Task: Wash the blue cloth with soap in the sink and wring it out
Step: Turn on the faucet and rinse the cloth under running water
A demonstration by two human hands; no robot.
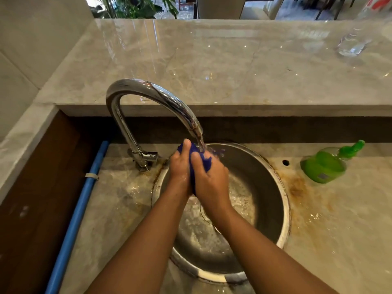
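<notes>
Under the running tap, both hands, left hand and right hand, clench the blue cloth (rinsing, I judge); next, twist it firmly over the sink.

The single head-worn view looks forward and steeply down onto the round sink from close above its near rim (the wide lens bows the edges). Beyond the sink, the raised surface fills the upper frame; the faucet stands at the sink's far left.
</notes>
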